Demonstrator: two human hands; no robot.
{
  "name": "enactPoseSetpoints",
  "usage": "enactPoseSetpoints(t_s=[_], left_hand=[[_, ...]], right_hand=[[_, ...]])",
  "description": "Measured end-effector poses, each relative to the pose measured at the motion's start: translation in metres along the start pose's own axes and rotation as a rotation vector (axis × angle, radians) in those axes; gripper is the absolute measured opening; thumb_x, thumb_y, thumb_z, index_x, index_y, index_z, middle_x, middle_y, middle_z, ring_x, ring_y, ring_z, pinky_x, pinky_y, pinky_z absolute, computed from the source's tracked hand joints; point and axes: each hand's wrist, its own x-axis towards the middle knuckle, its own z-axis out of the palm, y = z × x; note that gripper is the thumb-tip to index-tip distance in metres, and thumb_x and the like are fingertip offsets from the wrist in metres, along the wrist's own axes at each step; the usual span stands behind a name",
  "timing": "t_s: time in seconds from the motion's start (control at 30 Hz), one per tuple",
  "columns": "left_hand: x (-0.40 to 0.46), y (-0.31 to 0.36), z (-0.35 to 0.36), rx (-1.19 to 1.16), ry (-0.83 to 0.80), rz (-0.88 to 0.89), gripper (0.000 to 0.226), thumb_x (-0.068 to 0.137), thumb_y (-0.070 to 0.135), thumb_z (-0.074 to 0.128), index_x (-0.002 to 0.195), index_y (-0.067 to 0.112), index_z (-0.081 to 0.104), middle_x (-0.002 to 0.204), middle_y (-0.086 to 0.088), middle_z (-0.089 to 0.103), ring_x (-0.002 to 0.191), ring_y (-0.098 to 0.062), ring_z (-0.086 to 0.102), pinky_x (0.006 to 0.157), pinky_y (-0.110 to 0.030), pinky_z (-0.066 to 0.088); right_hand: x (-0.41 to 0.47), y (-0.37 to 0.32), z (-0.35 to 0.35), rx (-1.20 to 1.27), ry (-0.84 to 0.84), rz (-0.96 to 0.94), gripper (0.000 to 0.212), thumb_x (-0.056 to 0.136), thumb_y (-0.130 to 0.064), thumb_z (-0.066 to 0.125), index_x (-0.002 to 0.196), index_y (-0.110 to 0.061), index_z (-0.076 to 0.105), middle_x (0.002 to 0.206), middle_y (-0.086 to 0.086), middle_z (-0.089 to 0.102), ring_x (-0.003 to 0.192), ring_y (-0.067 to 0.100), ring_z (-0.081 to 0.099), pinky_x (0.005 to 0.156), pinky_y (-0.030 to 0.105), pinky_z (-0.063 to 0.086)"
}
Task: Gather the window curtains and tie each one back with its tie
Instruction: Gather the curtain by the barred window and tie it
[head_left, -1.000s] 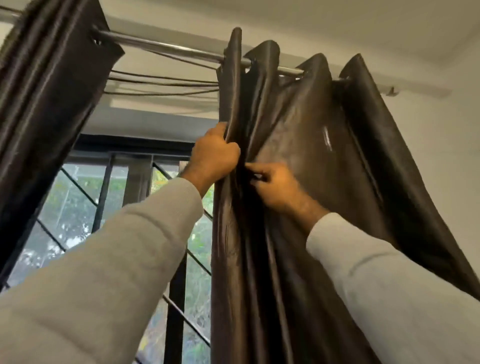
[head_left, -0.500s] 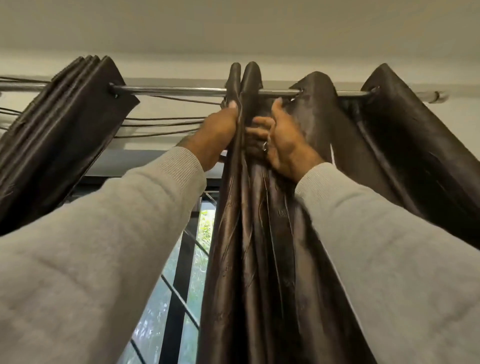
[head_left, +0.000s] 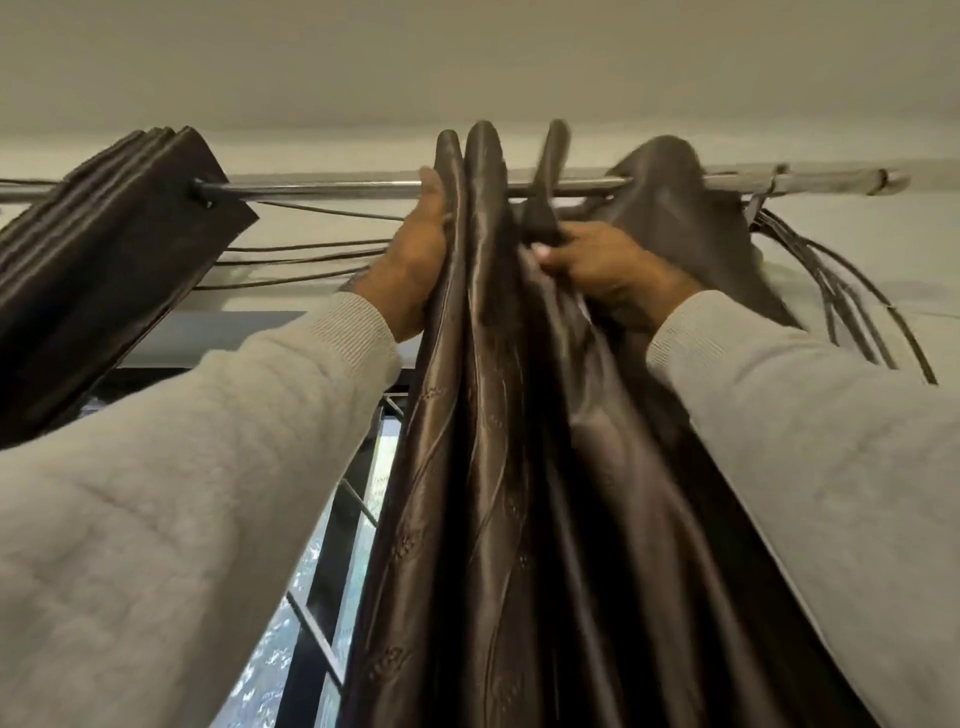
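On the far left I saw the left curtain (head_left: 104, 249) bunched tight on the rod (head_left: 332, 188). My left hand (head_left: 415, 249) lay flat, fingers straight, against the outer fold of the right curtain (head_left: 488, 415) just under the rod. My right hand (head_left: 608, 270) pinched a fold (blurred) near the top, fingers curled into the cloth. Dark cords (head_left: 841, 306) hung rightmost.

A single head-worn view looks steeply upward from close beneath the curtain rod (head_left: 363, 188), facing the wall and ceiling (head_left: 467, 62); both sleeved forearms reach up from the lower corners, and the window grille (head_left: 332, 597) shows at bottom centre-left
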Motion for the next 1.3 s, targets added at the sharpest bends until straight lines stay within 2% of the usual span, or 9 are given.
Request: enactPoseSetpoints(t_s=[0.2,0.37,0.57,0.83,0.93,1.03,1.13,1.2,1.3], left_hand=[[-0.004,0.007,-0.006,0.038,0.073,0.034,0.088,0.107,0.075,0.017,0.081,0.010,0.070,0.060,-0.005,0.071,0.051,-0.017,0.071,0.057,-0.027,0.058],[-0.001,0.008,-0.003,-0.038,0.016,0.046,0.097,0.104,0.079,0.014,0.100,0.005,0.075,0.081,-0.012,0.077,0.070,-0.024,0.077,0.069,-0.034,0.066],[0.011,0.002,-0.029,0.056,0.118,0.073,0.094,0.096,0.091,0.022,0.139,0.019,0.065,0.102,-0.005,0.081,0.103,-0.028,0.078,0.099,-0.053,0.060],[0.024,0.003,-0.005,-0.090,-0.075,0.057,0.094,0.106,0.075,0.009,0.128,0.005,0.069,0.092,-0.015,0.082,0.083,-0.028,0.081,0.074,-0.034,0.066],[0.031,0.008,-0.012,-0.061,0.061,0.039,0.102,0.100,0.085,0.021,0.122,0.001,0.075,0.107,-0.021,0.079,0.101,-0.041,0.079,0.089,-0.046,0.066],[0.026,0.013,-0.022,-0.079,0.228,0.090,0.084,0.104,0.080,0.027,0.128,0.012,0.070,0.114,-0.013,0.080,0.071,-0.011,0.076,0.056,-0.028,0.059],[0.018,0.019,-0.015,-0.035,0.153,0.125,0.078,0.105,0.077,0.023,0.106,0.013,0.068,0.077,0.002,0.079,0.061,-0.008,0.074,0.064,-0.026,0.061],[0.016,0.020,-0.015,-0.042,0.042,0.045,0.105,0.093,0.091,0.026,0.114,0.002,0.077,0.101,-0.016,0.080,0.089,-0.031,0.078,0.095,-0.045,0.064],[0.016,0.018,-0.028,0.014,0.183,0.019,0.108,0.092,0.094,0.022,0.122,0.007,0.078,0.120,-0.018,0.079,0.104,-0.033,0.077,0.099,-0.049,0.061]], right_hand=[[0.007,-0.015,0.002,0.033,0.379,-0.058,0.077,0.104,-0.075,0.033,0.116,-0.011,0.074,0.099,-0.001,0.072,0.096,0.017,0.068,0.110,0.036,0.048],[0.004,-0.021,0.037,0.397,-0.110,0.052,0.107,0.093,-0.090,0.018,0.120,-0.005,0.076,0.113,0.018,0.078,0.105,0.033,0.076,0.098,0.048,0.061],[0.020,-0.015,-0.030,-0.605,0.854,-0.029,0.067,0.093,-0.067,0.038,0.124,-0.016,0.067,0.130,0.013,0.067,0.123,0.036,0.059,0.103,0.049,0.047],[0.031,-0.015,0.004,0.249,-0.183,0.132,0.107,0.086,-0.095,0.014,0.128,-0.017,0.075,0.128,0.005,0.074,0.115,0.026,0.069,0.110,0.049,0.050],[0.036,-0.022,0.013,0.227,0.206,0.012,0.094,0.098,-0.084,0.015,0.100,-0.016,0.080,0.100,0.002,0.082,0.098,0.022,0.077,0.102,0.052,0.056],[0.046,-0.024,0.003,0.254,0.630,-0.031,0.075,0.103,-0.077,0.022,0.109,-0.021,0.071,0.111,0.003,0.074,0.110,0.024,0.069,0.108,0.050,0.052],[0.050,-0.029,0.022,0.463,0.199,0.011,0.095,0.097,-0.085,0.017,0.148,-0.016,0.057,0.155,0.014,0.056,0.141,0.031,0.055,0.119,0.054,0.045],[0.044,-0.034,0.036,0.452,-0.048,0.030,0.110,0.091,-0.092,0.012,0.130,-0.010,0.074,0.137,0.018,0.070,0.123,0.031,0.069,0.106,0.050,0.057],[0.037,-0.034,0.039,0.408,0.237,0.073,0.101,0.096,-0.087,0.016,0.108,-0.011,0.080,0.104,0.006,0.082,0.096,0.022,0.078,0.095,0.045,0.060]])
